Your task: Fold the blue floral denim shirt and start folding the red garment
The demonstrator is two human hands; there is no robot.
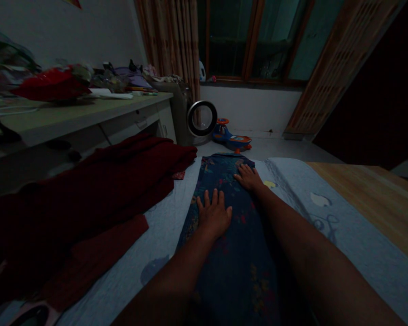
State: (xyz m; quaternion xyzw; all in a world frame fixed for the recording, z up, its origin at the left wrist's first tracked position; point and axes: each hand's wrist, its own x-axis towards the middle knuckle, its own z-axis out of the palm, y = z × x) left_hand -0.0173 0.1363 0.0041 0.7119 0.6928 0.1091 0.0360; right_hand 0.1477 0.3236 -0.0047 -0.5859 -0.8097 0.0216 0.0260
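A dark blue garment with a floral print lies lengthwise on a light blue bedsheet, its narrow end pointing away from me. My left hand rests flat on the middle of the garment with the fingers spread. Farther out, my right hand lies flat near the garment's far right edge, fingers apart. Neither hand grips the cloth. The near end of the garment runs out of view between my forearms, so I cannot tell what kind of garment it is.
Dark red clothing is heaped along the left. Beyond it, a desk carries a red bag and clutter. A round-framed object and a blue and orange ride-on toy stand by the window. Bare wooden board shows at right.
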